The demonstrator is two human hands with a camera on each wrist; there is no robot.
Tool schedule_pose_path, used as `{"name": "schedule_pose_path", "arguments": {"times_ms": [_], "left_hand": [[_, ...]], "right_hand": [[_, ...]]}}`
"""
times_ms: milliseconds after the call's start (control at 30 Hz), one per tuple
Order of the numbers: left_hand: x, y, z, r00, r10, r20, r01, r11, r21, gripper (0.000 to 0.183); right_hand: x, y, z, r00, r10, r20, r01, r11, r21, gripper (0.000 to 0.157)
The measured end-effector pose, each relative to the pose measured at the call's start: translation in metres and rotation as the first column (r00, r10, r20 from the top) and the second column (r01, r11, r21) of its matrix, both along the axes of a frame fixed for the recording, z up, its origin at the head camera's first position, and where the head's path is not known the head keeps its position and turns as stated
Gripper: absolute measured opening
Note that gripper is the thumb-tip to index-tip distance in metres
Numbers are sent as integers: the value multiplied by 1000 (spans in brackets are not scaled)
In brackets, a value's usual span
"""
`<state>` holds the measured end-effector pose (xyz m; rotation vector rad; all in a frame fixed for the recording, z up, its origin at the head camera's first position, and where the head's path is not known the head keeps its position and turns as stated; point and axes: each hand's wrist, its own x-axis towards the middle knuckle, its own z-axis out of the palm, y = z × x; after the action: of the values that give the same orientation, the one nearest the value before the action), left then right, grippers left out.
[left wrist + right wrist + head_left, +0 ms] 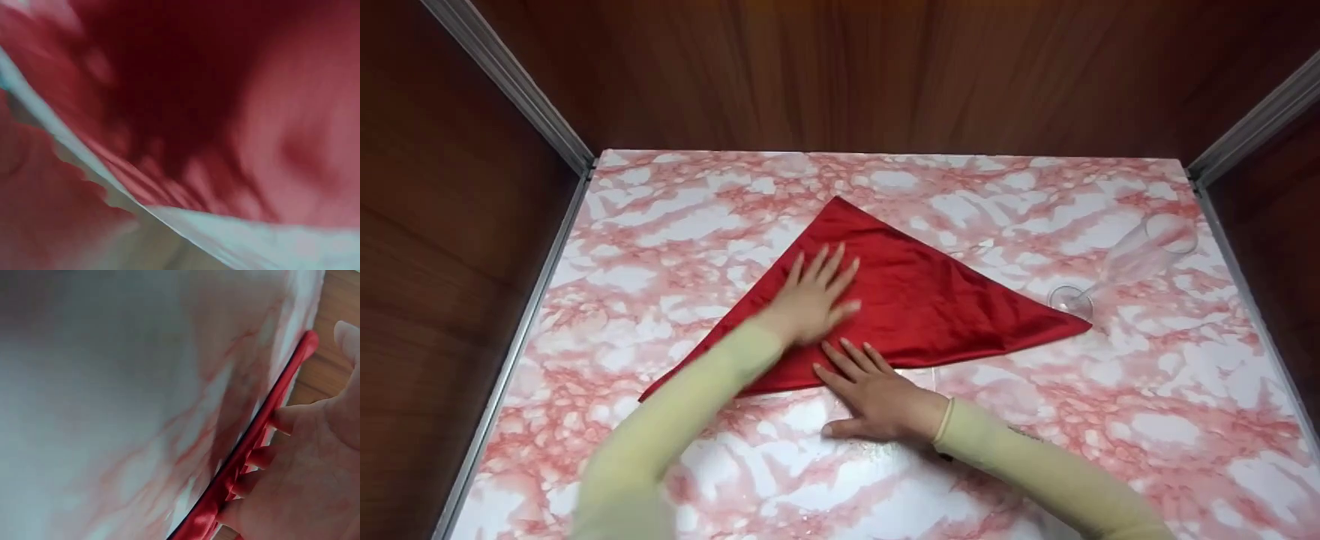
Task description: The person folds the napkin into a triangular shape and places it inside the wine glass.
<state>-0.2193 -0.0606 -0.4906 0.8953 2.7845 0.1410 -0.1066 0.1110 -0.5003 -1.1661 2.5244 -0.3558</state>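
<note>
From here I see the red cloth (915, 300) in a triangle on the counter (780, 465), the left hand (810, 304) spread wide on it, the right hand (881, 401) open with fingers on its near edge, both gripping nothing.

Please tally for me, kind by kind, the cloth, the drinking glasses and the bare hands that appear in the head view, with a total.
Red satiny cloth in a triangular shape: 1
Clear, stemmed drinking glass: 1
Bare hands, left hand and right hand: 2
Total: 4
</note>
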Motion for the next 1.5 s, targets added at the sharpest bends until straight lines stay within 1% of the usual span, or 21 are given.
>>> {"name": "schedule_pose_path", "arguments": {"times_ms": [33, 100, 167, 233, 300, 367, 433, 567, 700, 833, 1067, 1167, 1300, 1367, 1400, 1500], "left_hand": [[16, -3, 0, 1000, -5, 19, 5, 1000, 21, 70], [48, -10, -3, 996, -5, 84, 0, 998, 57, 71], [75, -15, -7, 988, 2, 157, -14, 998, 69, 72], [94, -18, -11, 979, 12, 201, -29, 996, 81, 73], [105, -21, -15, 980, 18, 198, -36, 995, 90, 73], [111, -23, -19, 985, 19, 172, -35, 996, 88, 72], [114, -27, -21, 988, 18, 151, -30, 997, 76, 73], [119, -35, -24, 990, 27, 137, -34, 998, 49, 75], [126, -46, -27, 992, 56, 113, -64, 996, 69, 76], [134, -60, -29, 989, 105, 100, -114, 990, 86, 75], [151, -91, -29, 970, 230, 80, -236, 969, 70, 78], [158, -109, -29, 957, 278, 79, -284, 955, 86, 78], [167, -129, -30, 932, 346, 106, -356, 930, 95, 79], [171, -136, -31, 923, 366, 119, -378, 920, 105, 79], [172, -138, -32, 921, 370, 120, -382, 917, 111, 79], [175, -143, -33, 923, 367, 114, -379, 917, 126, 78]], "right_hand": [[1, 2, 0, 1000, -7, 2, 7, 1000, -2, 88], [2, 7, 0, 1000, -23, 6, 23, 1000, -6, 88], [2, 14, 2, 999, -38, 11, 38, 999, -9, 88], [1, 21, 3, 999, -48, 7, 48, 999, -10, 89], [1, 28, 4, 998, -60, 9, 60, 998, -4, 91], [2, 34, 5, 998, -68, 17, 68, 998, -3, 91], [3, 40, 4, 996, -80, 27, 81, 997, -12, 90], [4, 54, 3, 993, -112, 38, 113, 993, -32, 90], [5, 70, 2, 989, -145, 34, 146, 988, -43, 90], [5, 86, 0, 984, -177, 17, 178, 983, -45, 90], [6, 120, -2, 974, -223, -39, 220, 972, -82, 89], [7, 136, -3, 964, -265, -25, 263, 962, -68, 89], [10, 160, -2, 945, -327, 0, 327, 943, -61, 88], [11, 173, -1, 934, -356, 17, 357, 932, -70, 87], [12, 180, 0, 928, -371, 27, 372, 925, -72, 87], [14, 198, 1, 904, -423, 63, 427, 901, -77, 88]]}}
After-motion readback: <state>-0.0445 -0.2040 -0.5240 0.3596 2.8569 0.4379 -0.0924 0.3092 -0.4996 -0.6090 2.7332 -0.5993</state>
